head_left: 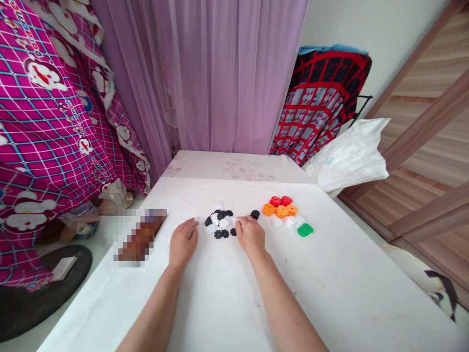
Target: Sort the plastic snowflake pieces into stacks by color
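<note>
My left hand point(184, 240) rests on the white table, left of a patch of small notched discs. Its thumb and forefinger are slightly apart, and I see nothing held between them. The patch has white discs point(219, 222) in the middle and black discs point(221, 234) along its edges. At the patch's right side, my right hand point(251, 234) is closed in a pinch. A small white disc point(236, 220) shows at its fingertips, partly hidden by them. Just beyond that hand lies a pile of black discs point(255, 214).
To the right lie piles of red discs point(281, 201), orange discs point(282, 211), white discs point(293, 222) and green discs point(305, 230). A blurred brown item point(141, 237) lies on the table's left side. A white plastic bag point(351, 154) stands at the back right edge of the table point(330, 283).
</note>
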Motion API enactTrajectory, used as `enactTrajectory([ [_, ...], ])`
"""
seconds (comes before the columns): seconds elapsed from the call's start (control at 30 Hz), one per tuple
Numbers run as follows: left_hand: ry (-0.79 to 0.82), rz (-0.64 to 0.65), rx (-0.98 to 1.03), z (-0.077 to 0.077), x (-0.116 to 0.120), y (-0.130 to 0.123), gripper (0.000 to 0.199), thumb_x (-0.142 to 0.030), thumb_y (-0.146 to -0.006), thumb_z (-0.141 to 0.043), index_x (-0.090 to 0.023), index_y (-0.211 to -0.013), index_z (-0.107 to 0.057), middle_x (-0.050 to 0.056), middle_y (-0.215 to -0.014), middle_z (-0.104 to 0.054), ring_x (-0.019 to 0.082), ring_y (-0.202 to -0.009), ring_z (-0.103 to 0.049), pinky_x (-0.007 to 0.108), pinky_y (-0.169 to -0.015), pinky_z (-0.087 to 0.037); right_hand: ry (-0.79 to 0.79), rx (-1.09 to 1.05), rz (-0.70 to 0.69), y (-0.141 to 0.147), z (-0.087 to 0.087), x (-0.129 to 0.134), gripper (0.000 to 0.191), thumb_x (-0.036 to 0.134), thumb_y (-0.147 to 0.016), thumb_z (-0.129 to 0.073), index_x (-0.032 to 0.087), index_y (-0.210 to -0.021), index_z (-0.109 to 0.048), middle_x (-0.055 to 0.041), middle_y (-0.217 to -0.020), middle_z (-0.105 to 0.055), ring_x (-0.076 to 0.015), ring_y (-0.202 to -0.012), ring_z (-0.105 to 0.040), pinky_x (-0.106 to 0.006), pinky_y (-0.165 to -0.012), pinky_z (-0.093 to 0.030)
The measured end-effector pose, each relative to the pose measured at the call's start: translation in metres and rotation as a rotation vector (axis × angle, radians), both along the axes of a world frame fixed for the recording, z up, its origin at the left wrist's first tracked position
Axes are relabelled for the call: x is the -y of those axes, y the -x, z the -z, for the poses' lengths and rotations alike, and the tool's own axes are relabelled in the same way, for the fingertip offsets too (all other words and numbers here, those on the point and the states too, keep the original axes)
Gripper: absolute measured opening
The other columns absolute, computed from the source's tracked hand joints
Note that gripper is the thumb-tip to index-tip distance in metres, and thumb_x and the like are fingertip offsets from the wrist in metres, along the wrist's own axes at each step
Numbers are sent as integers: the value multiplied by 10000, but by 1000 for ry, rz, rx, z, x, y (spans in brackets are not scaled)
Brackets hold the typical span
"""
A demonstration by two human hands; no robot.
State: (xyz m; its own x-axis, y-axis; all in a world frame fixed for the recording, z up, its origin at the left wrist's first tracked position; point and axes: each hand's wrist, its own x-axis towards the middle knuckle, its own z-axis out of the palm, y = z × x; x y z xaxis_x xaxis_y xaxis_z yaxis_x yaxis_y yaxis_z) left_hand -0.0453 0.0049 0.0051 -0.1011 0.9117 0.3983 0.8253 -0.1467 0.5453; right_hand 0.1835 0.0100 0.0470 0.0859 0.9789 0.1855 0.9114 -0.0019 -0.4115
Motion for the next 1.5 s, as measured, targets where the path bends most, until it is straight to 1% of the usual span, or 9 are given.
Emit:
enactTrajectory([
  [0.13, 4, 7, 6, 0, 0, 0, 286, -249, -848, -469, -241, -991, -717, 41, -1190, -697, 229, -1062, -653, 397, -985, -500, -107, -522, 220, -48, 12, -7, 241, 332, -808, -554, 216, -963, -699, -16, -852, -706, -158, -759, -609, -275, -732, -449],
  [0.27, 26, -5, 7, -1, -1, 0, 296, -266, -851, -458, -234, -992, -716, 46, -1196, -695, 237, -1074, -649, 403, -994, -494, -107, -1064, 361, -74, 23, -15, 285, 411, -630, -676, 161, -766, -675, 3, -628, -629, -137, -594, -550, -254, -559, -455],
  [0.5, 6, 3, 3, 0, -1, 1, 291, -264, -842, -464, -241, -981, -719, 36, -1184, -700, 226, -1058, -655, 385, -987, -501, -26, -1194, 320, -56, 26, -19, 384, 464, -542, -712, 142, -746, -662, 20, -533, -569, -109, -517, -515, -230, -481, -451],
  [0.7, -1, 3, 1, 0, -2, 2, 292, -264, -846, -463, -243, -983, -720, 35, -1183, -701, 228, -1060, -656, 387, -983, -504, 18, -1127, 306, -53, 29, -21, 326, 451, -607, -674, 157, -748, -660, 18, -538, -580, -126, -533, -550, -225, -479, -456],
  [0.83, 1, 5, 3, 0, -2, 2, 286, -259, -842, -473, -249, -982, -721, 35, -1183, -701, 230, -1054, -658, 392, -981, -505, 33, -1017, 322, -58, 30, -19, 279, 412, -680, -610, 173, -808, -677, -1, -652, -639, -137, -563, -576, -240, -511, -480],
  [1.0, 18, 6, 3, 1, -2, 2, 300, -266, -853, -458, -237, -1003, -716, 43, -1202, -691, 233, -1071, -651, 394, -989, -499, -4, -391, 285, -59, 20, -8, 241, 330, -805, -514, 219, -906, -702, -27, -899, -691, -155, -756, -612, -285, -774, -488],
  [1.17, 21, -3, 0, 2, -1, 2, 292, -267, -850, -462, -239, -994, -715, 37, -1203, -691, 230, -1076, -649, 388, -990, -496, 57, -82, 212, -45, 9, 0, 373, 429, -830, -571, 252, -1150, -643, -55, -1181, -616, -180, -969, -606, -280, -822, -459],
  [1.27, 13, -6, 0, 1, -1, 2, 287, -264, -848, -466, -246, -989, -716, 33, -1197, -694, 227, -1071, -650, 384, -985, -500, 116, 14, 207, -40, 5, 0, 423, 452, -846, -561, 260, -1220, -605, -64, -1212, -600, -201, -1071, -579, -284, -821, -451],
  [1.5, 23, -1, 0, 1, -1, 2, 293, -278, -851, -465, -244, -1001, -713, 38, -1206, -689, 232, -1079, -647, 393, -992, -495, 150, 52, 216, -40, 6, -1, 321, 412, -864, -524, 263, -1125, -639, -50, -1133, -629, -204, -1026, -603, -284, -773, -443],
])
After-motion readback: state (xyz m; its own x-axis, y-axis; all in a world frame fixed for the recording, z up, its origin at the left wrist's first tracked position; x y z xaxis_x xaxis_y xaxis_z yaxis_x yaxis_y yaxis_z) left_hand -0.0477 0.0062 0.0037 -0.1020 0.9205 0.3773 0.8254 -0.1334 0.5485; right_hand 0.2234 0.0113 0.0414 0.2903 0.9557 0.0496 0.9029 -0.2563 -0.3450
